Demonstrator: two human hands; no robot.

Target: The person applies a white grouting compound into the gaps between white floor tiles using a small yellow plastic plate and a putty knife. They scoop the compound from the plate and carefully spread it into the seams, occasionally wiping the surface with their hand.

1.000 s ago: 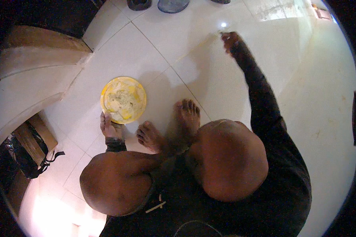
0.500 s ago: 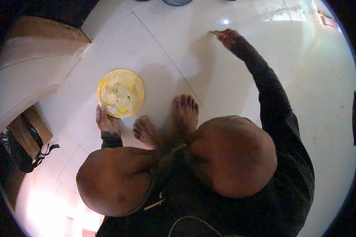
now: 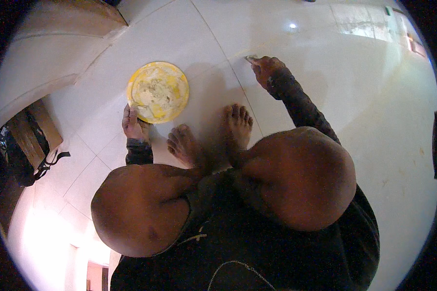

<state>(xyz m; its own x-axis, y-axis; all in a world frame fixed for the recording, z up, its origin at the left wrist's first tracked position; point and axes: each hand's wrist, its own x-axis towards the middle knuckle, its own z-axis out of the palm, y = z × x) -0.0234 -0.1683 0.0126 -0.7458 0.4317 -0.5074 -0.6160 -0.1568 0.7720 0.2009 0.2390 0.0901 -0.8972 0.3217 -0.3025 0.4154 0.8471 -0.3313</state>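
A round yellow plate [image 3: 183, 92] sits low over the pale floor, left of my feet, smeared with an off-white powdery or pasty stuff [image 3: 155, 91]. My left hand [image 3: 135, 125] grips its near-left rim, with the fingers along the edge. Farther out on the right, my right hand [image 3: 268, 70] is closed with its fingers bent. From its fingertips pokes a small, thin, pale-edged tool [image 3: 251, 59], close to the tile joint; its kind is too small to make out. Its tip appears to touch the floor or hover just above it.
Large pale floor tiles [image 3: 325, 92] spread around me, with a faint smeary streak beyond the right hand. My bare feet [image 3: 238, 123] and bent knees [image 3: 296, 179] are between my arms. At left lie a brown board [image 3: 26, 140] and a black strap [image 3: 53, 162], below a pale curved ledge [image 3: 39, 63].
My right hand has moved nearer to me and leftward, toward the tile joint, still holding the small tool. The whole view has shifted; my left hand stays on the plate's rim.
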